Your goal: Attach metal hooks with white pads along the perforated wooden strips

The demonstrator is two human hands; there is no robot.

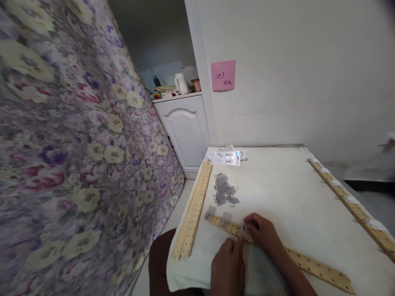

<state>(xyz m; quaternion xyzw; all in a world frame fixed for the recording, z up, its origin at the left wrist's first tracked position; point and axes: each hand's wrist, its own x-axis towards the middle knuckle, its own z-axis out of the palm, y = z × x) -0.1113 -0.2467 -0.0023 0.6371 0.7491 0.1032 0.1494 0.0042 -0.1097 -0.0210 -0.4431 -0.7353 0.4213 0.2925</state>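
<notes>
A long perforated wooden strip lies slantwise across the near part of the cloth-covered table, running under my right forearm. On its left half sit two clear-backed hooks, one hook near the third and another hook at the end. Between my hands a third clear-backed hook rests on the strip. My right hand pinches its far right edge. From the near side, my left hand has its fingers closed, fingertips at the hook's lower edge. The exact contact of the left fingertips is partly hidden.
Loose clear-backed hooks lie in a pile beyond the strip. Perforated strips lie along the left table edge; another strip with white pieces runs along the right. Packaging lies at the back. A floral curtain hangs left.
</notes>
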